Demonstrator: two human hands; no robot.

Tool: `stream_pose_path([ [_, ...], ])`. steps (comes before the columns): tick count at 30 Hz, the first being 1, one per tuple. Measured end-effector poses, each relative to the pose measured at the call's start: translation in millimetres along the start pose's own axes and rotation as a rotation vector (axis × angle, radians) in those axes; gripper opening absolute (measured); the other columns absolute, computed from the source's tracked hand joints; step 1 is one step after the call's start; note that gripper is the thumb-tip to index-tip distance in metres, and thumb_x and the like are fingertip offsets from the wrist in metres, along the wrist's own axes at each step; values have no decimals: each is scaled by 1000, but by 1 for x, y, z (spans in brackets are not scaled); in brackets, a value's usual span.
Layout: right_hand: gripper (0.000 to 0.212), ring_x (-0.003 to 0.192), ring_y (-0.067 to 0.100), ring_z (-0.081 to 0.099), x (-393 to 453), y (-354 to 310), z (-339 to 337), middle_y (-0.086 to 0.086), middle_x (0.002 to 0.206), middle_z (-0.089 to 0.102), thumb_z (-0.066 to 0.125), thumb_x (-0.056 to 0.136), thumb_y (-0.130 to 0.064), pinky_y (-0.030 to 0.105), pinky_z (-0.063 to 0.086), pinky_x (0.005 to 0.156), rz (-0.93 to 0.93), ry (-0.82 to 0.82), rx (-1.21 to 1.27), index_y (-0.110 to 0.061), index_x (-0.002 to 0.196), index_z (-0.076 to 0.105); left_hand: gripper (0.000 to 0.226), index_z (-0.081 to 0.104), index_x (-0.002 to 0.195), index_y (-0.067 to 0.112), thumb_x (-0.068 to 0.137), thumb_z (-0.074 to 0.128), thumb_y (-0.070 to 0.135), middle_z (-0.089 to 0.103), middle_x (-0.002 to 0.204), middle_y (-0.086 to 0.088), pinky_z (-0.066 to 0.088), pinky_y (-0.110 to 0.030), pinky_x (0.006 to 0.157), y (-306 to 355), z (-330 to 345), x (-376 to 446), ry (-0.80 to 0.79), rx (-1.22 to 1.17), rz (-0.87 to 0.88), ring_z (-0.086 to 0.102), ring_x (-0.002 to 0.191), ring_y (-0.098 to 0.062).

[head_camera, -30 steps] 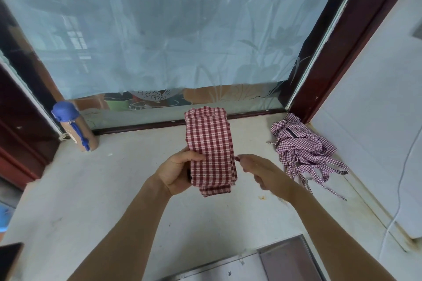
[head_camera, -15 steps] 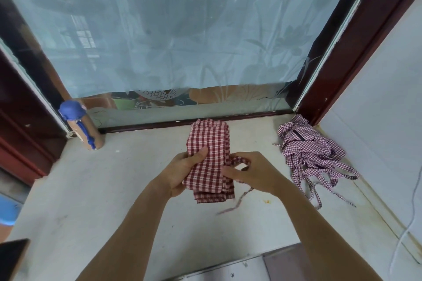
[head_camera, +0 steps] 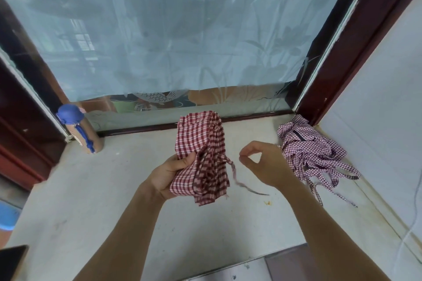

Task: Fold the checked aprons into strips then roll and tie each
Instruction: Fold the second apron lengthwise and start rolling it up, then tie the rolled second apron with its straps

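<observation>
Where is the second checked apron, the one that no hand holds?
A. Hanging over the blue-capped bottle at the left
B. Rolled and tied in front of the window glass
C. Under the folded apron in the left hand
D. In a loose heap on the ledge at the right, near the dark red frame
D. The loose apron lies crumpled on the ledge beside the dark red frame, its straps spread out, beyond the right hand.

You're looking down at a pale grey ledge (head_camera: 96,201) under a wide window (head_camera: 173,29), its glass covered by a bluish translucent film with leaf shapes. Dark red frame (head_camera: 356,48) rises at upper right; a white wall (head_camera: 383,121) fills the right edge. At left, a blue-capped bottle (head_camera: 80,131) stands against the frame. Soft daylight comes through.
</observation>
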State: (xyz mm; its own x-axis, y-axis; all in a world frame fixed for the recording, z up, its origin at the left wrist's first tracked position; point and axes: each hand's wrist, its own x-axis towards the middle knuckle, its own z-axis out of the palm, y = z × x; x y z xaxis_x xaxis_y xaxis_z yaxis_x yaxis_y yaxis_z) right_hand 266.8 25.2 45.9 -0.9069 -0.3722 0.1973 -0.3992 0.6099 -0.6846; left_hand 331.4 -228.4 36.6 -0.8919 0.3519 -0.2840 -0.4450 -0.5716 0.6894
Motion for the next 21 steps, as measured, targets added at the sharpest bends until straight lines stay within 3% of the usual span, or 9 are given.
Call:
stream_pose_path([
  [3, 21, 97, 9, 68, -1, -10, 8, -2, 103, 72, 67, 90, -4, 28, 54, 91, -30, -81, 253, -16, 108, 67, 80, 60, 119, 0, 52, 96, 25, 70, 105, -17, 59, -41, 71, 1, 6, 3, -5, -81, 15, 70, 90, -34],
  [5, 21, 102, 18, 68, -1, -22, 10, 8, 110, 71, 58, 96, -2, 28, 52, 92, 62, -153, 577, -8, 114, 66, 71, 56, 126, 1, 68, 87, 27, 70, 109, -16, 58, -41, 75, 1, 7, 5, 41, -89, 3, 70, 94, -33],
  [6, 20, 102, 18, 69, 0, -27, 10, 6, 109, 73, 59, 97, -9, 29, 53, 92, 104, -171, 623, -9, 115, 67, 59, 55, 126, 1, 78, 77, 27, 70, 109, -15, 58, -42, 75, 1, 8, 6, 73, -103, 0, 70, 94, -32],
  [9, 30, 93, 26, 72, 0, -32, 13, 8, 98, 76, 69, 84, -28, 37, 57, 91, 121, -199, 624, -15, 111, 71, 44, 56, 124, 0, 91, 54, 28, 69, 109, -16, 58, -44, 79, -1, 12, 6, 101, -169, 6, 69, 94, -33],
  [12, 24, 84, 26, 73, 3, -32, 11, 11, 90, 77, 74, 82, -12, 38, 58, 86, 122, -207, 685, -16, 106, 73, 46, 55, 126, 1, 91, 52, 30, 69, 108, -16, 58, -44, 76, -3, 13, 3, 107, -205, 8, 69, 93, -33],
  [15, 31, 78, 24, 72, 4, -27, 5, 11, 87, 76, 81, 72, -15, 36, 58, 80, 103, -255, 662, -14, 103, 76, 45, 58, 123, 1, 89, 56, 30, 70, 104, -15, 58, -43, 73, -5, 11, 2, 129, -214, -12, 69, 90, -32],
  [18, 34, 72, 17, 72, 5, -29, -7, 0, 90, 77, 80, 80, -9, 30, 58, 71, -2, -348, 394, -16, 113, 74, 47, 58, 124, 1, 84, 68, 25, 69, 106, -15, 57, -45, 77, -5, 7, 1, 165, -210, -7, 68, 92, -33],
  [21, 28, 59, 3, 62, 4, -37, -8, -6, 91, 75, 78, 82, -9, 16, 48, 57, -37, -356, 285, -16, 109, 76, 38, 68, 113, -1, 88, 61, 27, 70, 103, -16, 59, -46, 75, -7, 7, 4, 156, -227, 15, 69, 89, -33],
])
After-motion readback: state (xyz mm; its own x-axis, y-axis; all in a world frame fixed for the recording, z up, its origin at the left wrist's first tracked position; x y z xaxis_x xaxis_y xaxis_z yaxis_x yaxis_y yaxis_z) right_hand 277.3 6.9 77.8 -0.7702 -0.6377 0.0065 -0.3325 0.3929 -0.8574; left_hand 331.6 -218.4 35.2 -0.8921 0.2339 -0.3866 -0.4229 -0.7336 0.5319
